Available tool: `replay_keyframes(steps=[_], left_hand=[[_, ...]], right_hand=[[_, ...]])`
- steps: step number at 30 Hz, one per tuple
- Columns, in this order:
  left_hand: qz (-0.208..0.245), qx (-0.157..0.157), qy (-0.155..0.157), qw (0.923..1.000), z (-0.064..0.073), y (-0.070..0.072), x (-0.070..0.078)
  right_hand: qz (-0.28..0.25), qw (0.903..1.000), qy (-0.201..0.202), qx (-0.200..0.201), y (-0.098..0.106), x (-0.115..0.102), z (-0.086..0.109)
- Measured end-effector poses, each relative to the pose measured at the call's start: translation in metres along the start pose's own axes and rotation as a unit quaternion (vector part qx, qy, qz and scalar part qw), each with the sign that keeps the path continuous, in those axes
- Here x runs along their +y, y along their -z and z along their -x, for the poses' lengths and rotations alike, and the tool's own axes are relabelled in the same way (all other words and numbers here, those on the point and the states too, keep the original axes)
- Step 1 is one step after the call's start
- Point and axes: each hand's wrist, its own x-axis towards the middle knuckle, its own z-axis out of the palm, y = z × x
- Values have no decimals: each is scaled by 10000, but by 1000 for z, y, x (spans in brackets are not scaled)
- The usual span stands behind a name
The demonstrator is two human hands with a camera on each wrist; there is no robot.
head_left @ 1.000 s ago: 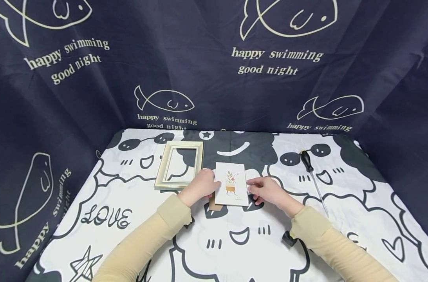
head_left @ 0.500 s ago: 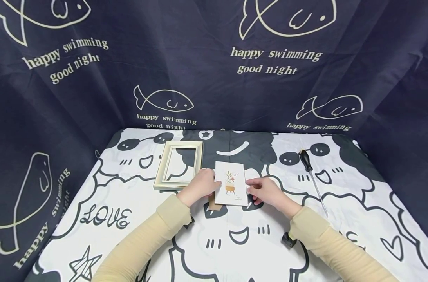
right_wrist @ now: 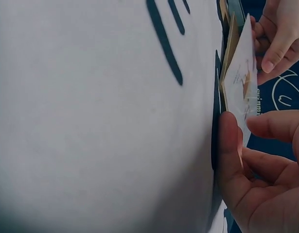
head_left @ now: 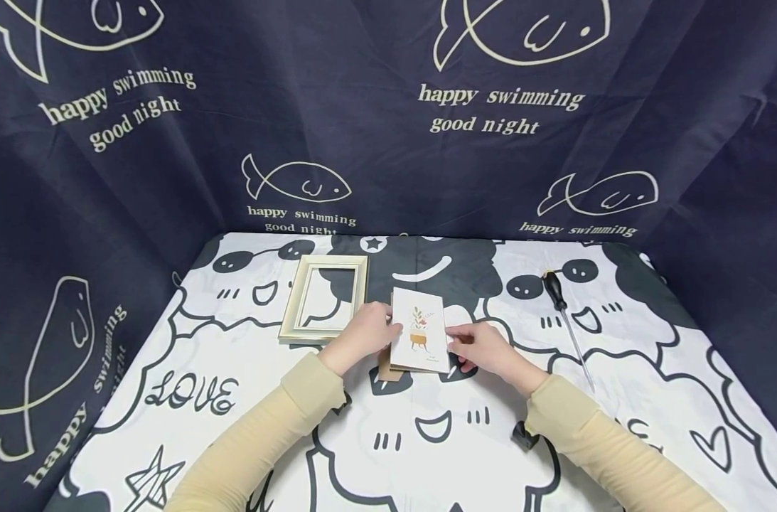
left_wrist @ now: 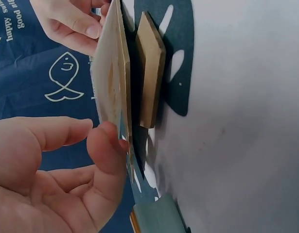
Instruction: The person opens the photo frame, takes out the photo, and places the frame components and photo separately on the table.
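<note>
A small white picture card [head_left: 434, 313] printed with a potted plant stands tilted a little above the cloth near the table's middle. My left hand [head_left: 361, 336] pinches its left edge, thumb toward the printed face. On the opposite edge my right hand [head_left: 484, 350] grips it between thumb and fingers. From the left wrist view, a brown layer lies against the card's back [left_wrist: 125, 73]. Below the card, a brown backing board [left_wrist: 151, 68] with a raised flap rests on the cloth; most of it is hidden in the head view.
A pale gold picture frame [head_left: 292, 313] lies left of my left hand, its opening showing the cloth. Off to the right lies a screwdriver [head_left: 555, 291] with a black handle. A dark blue curtain [head_left: 388, 121] rises behind the table.
The card's left side has lifted slightly, so a gap and brown layer now show along its lower edge. My left hand has risen a little with it; the right has barely moved.
</note>
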Motion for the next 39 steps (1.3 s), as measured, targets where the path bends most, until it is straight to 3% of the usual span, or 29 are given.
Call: replay_keyframes(steps=[14, 24, 27, 32, 39], left_hand=[[953, 182, 14, 9953, -6, -4, -4], [1670, 215, 316, 9852, -8, -5, -9], [1919, 177, 420, 9803, -9, -6, -10], [2473, 23, 592, 9671, -11, -7, -13], [2977, -137, 911, 9502, -11, -6, -12]], right_hand=[[-151, 9999, -41, 3, 1, 2, 1], [-999, 9940, -282, -345, 6, 5, 1], [-1519, 9866, -275, -537, 10, 7, 1], [-2451, 9649, -475, -815, 14, 9, 3], [-3251, 9372, -804, -976, 17, 10, 0]])
